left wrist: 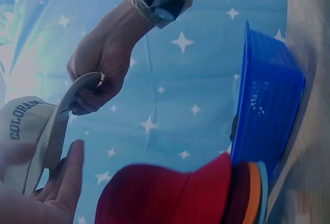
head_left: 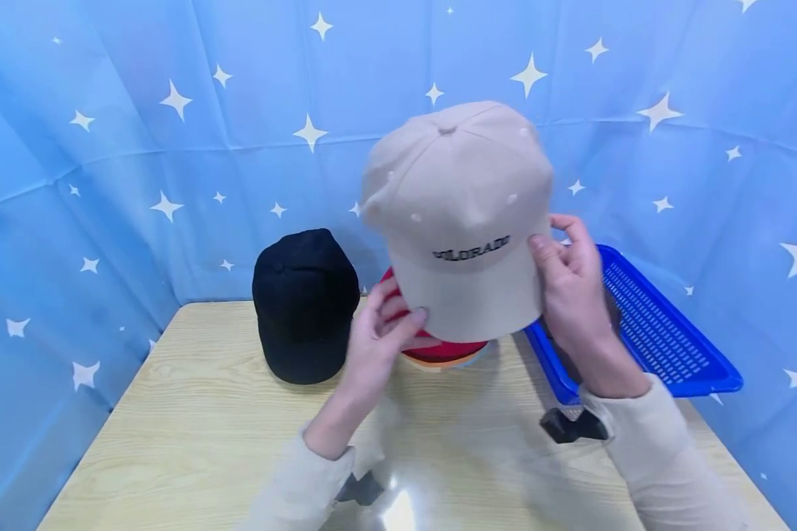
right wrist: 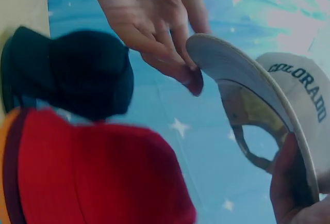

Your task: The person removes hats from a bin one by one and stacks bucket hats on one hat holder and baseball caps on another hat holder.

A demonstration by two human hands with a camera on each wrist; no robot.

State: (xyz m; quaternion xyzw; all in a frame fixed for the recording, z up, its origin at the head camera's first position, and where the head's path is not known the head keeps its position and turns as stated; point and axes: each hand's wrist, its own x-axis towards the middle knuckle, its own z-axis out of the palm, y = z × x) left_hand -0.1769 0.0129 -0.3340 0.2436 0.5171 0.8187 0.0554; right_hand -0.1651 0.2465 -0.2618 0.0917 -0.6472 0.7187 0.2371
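Observation:
A beige baseball cap [head_left: 465, 169] with COLORADO lettering is held up above the table, its brim toward me. My right hand [head_left: 574, 295] grips the brim's right edge, thumb on top and fingers beneath. At the brim's left edge is my left hand [head_left: 378, 332], its fingers spread and fairly straight, thumb tip by the edge. Below the beige cap sits a stack of caps topped by a red cap [left wrist: 154, 198], partly hidden in the head view. Dark red, orange and light blue brims show under the red one.
A black cap [head_left: 305, 310] stands left of the stack on the wooden table [head_left: 173, 413]. To the right is a blue plastic basket [head_left: 704, 385], with something dark inside, mostly hidden by my right hand. A blue star-patterned curtain [head_left: 252, 103] hangs behind.

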